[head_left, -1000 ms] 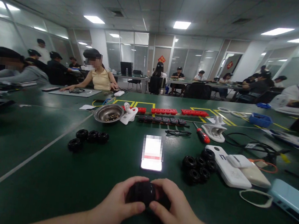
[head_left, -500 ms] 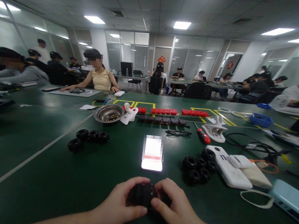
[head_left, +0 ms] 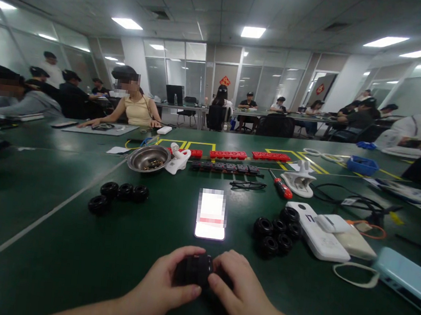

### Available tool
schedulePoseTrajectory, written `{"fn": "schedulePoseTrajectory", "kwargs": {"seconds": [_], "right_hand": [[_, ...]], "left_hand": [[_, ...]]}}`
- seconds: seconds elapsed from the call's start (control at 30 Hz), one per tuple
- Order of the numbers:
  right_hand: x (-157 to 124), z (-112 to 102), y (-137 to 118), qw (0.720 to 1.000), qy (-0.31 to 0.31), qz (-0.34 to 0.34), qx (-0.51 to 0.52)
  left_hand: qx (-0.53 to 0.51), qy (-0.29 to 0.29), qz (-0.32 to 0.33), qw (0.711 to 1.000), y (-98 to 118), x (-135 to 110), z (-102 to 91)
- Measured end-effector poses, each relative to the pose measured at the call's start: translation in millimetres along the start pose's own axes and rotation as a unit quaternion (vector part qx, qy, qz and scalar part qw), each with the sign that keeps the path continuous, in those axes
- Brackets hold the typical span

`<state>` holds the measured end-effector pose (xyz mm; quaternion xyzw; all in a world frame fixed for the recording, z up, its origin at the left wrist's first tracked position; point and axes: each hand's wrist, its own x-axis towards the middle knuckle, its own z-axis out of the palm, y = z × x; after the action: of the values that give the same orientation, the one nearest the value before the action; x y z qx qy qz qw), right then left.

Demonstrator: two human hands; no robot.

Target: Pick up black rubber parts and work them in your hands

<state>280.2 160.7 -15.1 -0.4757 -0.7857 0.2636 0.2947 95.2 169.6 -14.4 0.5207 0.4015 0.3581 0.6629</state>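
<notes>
Left hand (head_left: 166, 287) and right hand (head_left: 237, 291) clasp one black wheel (head_left: 194, 270) at bottom centre; four wheels (head_left: 120, 194) sit centre left, likely finished, a pile (head_left: 277, 230) centre right likely waiting.

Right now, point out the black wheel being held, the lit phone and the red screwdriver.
black wheel (head_left: 194, 270): head view, on its visible outer tread.
lit phone (head_left: 211, 216): head view, middle of the bright screen.
red screwdriver (head_left: 284, 191): head view, on the red handle.

A big room with long green tables (head_left: 54, 241). Far off are glass walls (head_left: 189, 70) and a white pillar (head_left: 348, 84). Bright square lights (head_left: 252, 32) shine from the grey ceiling (head_left: 212, 2).
</notes>
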Motion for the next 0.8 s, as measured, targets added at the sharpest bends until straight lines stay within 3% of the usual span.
{"fn": "schedulePoseTrajectory", "kwargs": {"seconds": [0.23, 0.4, 0.63, 0.8], "right_hand": [[-5.9, -2.7, -4.5, 0.998, -0.007, -0.040, 0.042], [-6.6, -0.1, -0.9, 0.999, 0.028, -0.007, 0.026], [1.8, -1.0, -0.8, 1.000, -0.021, 0.013, 0.019], [-0.7, -3.3, -2.6, 0.997, -0.023, -0.018, 0.077]], "left_hand": [[0.002, 0.001, -0.007, 1.000, -0.4, -0.3, -1.8], [-0.008, 0.015, 0.008, 1.000, 0.9, -2.7, 0.9], [-0.005, -0.023, -0.008, 1.000, -0.7, -0.6, -0.2], [-0.003, -0.002, -0.019, 1.000, -2.8, 1.8, -2.1]]}}
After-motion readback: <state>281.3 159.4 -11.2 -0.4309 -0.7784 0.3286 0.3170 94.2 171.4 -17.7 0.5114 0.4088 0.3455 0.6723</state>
